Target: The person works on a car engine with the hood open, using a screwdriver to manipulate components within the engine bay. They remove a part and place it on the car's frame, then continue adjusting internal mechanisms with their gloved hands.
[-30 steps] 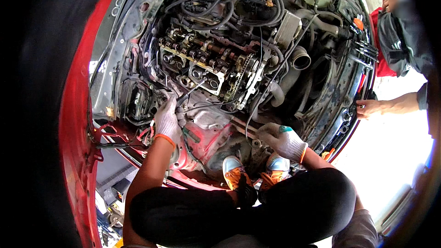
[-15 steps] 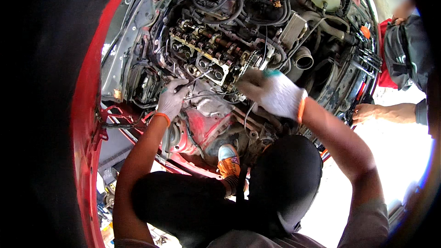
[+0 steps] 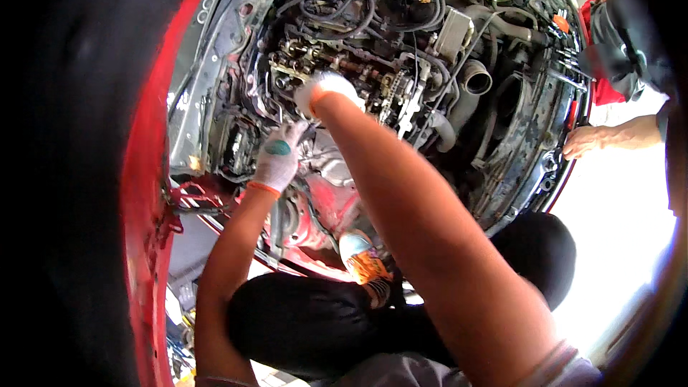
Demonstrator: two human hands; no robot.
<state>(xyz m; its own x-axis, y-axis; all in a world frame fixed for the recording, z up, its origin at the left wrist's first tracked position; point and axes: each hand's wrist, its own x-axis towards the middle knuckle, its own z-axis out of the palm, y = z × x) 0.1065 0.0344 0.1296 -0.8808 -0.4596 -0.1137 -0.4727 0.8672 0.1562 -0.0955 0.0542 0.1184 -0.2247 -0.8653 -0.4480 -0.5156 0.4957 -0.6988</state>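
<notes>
Engine top: Uncovered, its shafts and chain [image 3: 393, 93] exposed, the engine [image 3: 358, 68] sits near the middle of the open bay. Anything dropped here could slip between the moving parts and be hard to retrieve.
Right hand: In a pale glove, the right hand [image 3: 328, 92] reaches over the near edge of the engine. Its fingers are hidden, so whether they grip anything cannot be told. A snag of loose knit on metal edges is the likeliest hazard.
Left hand: Just below and to the left, the left hand [image 3: 278, 155], gloved with a green patch, bends its fingers toward the same edge; whether they close on a tool is unclear. With the hands so near each other, a sudden slip by one could rap the other's knuckles.
Right forearm: Stretched across the bay, the right forearm [image 3: 416, 208] screens part of the work, and a blind reach could miss its mark.
Open pipe: To the right, a round pipe mouth [image 3: 478, 80] gapes upward, ready to swallow a stray small part.
Footing: An orange shoe [image 3: 365, 261] is planted near red-painted metal; oil or a wobble could upset the crouch.
Front rail: Loose tools [image 3: 570, 75] lie along the edge, near a co-worker's hand [image 3: 584, 142]; a knock could send one down.
</notes>
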